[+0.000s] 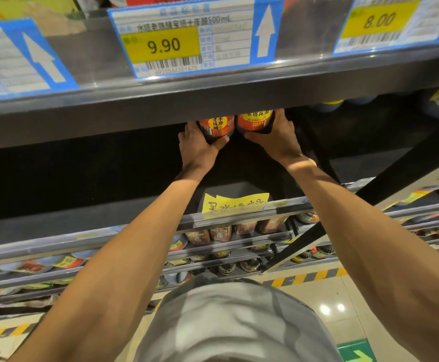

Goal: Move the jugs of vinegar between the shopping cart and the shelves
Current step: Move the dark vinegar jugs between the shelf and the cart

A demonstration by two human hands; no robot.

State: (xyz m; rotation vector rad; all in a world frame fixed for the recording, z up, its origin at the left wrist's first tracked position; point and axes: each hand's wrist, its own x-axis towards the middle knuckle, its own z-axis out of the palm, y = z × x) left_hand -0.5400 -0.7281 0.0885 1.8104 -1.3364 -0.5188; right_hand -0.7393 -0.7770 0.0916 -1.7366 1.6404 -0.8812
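Two dark vinegar jugs with orange-red labels stand side by side deep on a dark shelf (82, 184), their tops hidden behind the shelf edge above. My left hand (198, 142) grips the base of the left jug (216, 126), thumb curled under its front. My right hand (278, 137) wraps round the right jug (254, 122) from its right side. Both arms reach far in under the upper shelf. No shopping cart shows in this view.
The upper shelf edge (213, 100) carries price tags, one reading 9.90 (163, 45), another 8.00 (379, 20). A yellow handwritten note (235, 202) hangs on the lower rail. Lower shelves hold more bottles (221, 233). Blue-capped jugs (330, 105) stand at right.
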